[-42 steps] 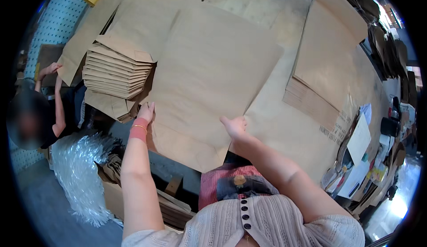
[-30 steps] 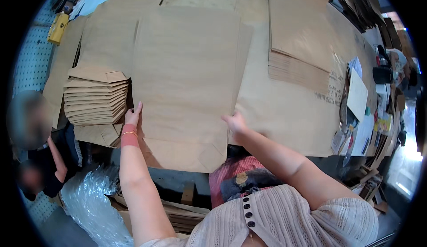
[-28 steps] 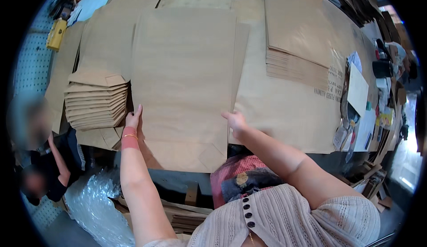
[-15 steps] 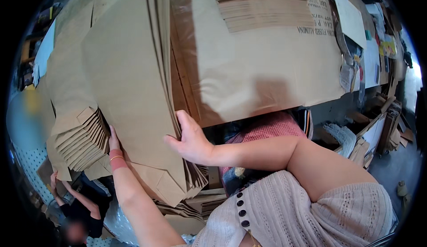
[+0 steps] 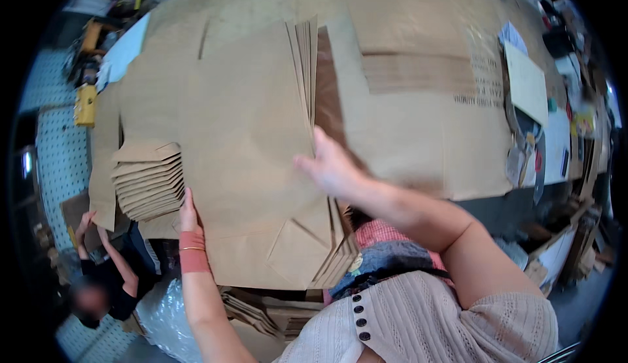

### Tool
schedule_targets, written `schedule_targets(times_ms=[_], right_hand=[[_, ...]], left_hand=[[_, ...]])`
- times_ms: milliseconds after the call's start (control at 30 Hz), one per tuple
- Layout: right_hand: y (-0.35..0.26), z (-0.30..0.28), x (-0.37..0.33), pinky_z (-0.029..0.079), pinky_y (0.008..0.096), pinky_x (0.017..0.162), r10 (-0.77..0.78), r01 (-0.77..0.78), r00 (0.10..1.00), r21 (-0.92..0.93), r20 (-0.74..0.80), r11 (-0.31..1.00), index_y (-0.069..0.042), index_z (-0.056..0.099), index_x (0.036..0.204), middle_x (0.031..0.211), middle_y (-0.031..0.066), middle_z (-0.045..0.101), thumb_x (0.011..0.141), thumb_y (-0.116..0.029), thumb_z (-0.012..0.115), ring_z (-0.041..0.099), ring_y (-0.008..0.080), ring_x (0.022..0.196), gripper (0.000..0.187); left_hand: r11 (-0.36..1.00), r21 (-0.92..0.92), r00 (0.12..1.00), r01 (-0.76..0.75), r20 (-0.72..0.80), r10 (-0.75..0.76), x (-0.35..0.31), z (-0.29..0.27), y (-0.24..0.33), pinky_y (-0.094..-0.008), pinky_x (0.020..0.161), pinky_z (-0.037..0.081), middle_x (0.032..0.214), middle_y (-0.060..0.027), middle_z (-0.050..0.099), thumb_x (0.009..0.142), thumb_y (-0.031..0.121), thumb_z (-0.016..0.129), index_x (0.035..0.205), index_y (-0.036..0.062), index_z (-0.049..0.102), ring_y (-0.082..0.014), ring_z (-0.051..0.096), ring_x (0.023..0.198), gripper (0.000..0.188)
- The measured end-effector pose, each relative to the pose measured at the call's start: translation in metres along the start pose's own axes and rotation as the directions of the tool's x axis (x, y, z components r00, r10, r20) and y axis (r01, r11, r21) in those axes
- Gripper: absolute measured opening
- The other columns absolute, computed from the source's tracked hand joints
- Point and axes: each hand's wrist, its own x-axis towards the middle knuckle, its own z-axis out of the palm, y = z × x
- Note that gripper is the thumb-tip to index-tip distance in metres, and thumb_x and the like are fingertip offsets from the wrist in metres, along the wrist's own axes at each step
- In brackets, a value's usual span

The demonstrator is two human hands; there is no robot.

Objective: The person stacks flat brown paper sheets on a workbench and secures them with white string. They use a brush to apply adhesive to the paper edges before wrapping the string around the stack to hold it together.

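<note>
A stack of brown paper bags [image 5: 242, 127] with folded bottoms lies in front of me, its near end at the table's front edge. My left hand [image 5: 189, 214] is at the stack's left edge, thumb side up, with some fingers hidden. At the right edge, my right hand [image 5: 330, 167] has its thumb over the top bag and its fingers along the side. Slightly fanned layers show along that right edge. Close to my left hand, folded bag bottoms [image 5: 149, 183] form a stepped pile belonging to another stack.
More flat brown bags [image 5: 412, 23] lie farther back on the paper-covered table [image 5: 399, 140]. A white board [image 5: 526, 85] and tools are at the right. Below the table edge are other bags [image 5: 252, 311] and clear plastic wrap [image 5: 167, 320]. A co-worker's hands [image 5: 88, 225] show at lower left.
The bag stack has straightened from a tilt, and its near end has swung to the right. Both my hands have moved with it, staying at its edges. The whole view has shifted as well.
</note>
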Motion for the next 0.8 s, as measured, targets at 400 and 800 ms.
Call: schedule_targets(times_ms=[400, 800], right_hand=[[-0.295, -0.118, -0.029, 0.048, 0.0462, 0.067, -0.149, 0.588, 0.809, -0.78, 0.569, 0.213, 0.005, 0.041, 0.116, 0.078, 0.0252, 0.061, 0.08, -0.013, 0.056, 0.059, 0.0428, 0.077, 0.044], [-0.153, -0.172, -0.084, 0.05, 0.0427, 0.065, -0.135, 0.339, 0.937, -0.931, 0.322, 0.136, -0.001, 0.048, 0.104, 0.074, 0.0163, 0.064, 0.068, -0.022, 0.074, 0.063, 0.0344, 0.073, 0.05]], left_hand=[[0.645, -0.665, 0.818, 0.377, 0.566, 0.105, -0.12, 0.334, -0.059, -0.0452, 0.102, 0.034, 0.143, -0.0081, 0.034, 0.087, 0.068, 0.036, 0.141, 0.0123, 0.028, -0.0266, 0.034, 0.129, 0.078], [0.738, 0.249, 0.76, -0.627, 0.405, 0.508, -0.174, 0.263, 0.005, -0.0351, 0.071, 0.051, 0.083, -0.0121, 0.066, 0.081, 0.015, 0.067, 0.092, 0.0019, 0.066, -0.0245, 0.064, 0.077, 0.017]])
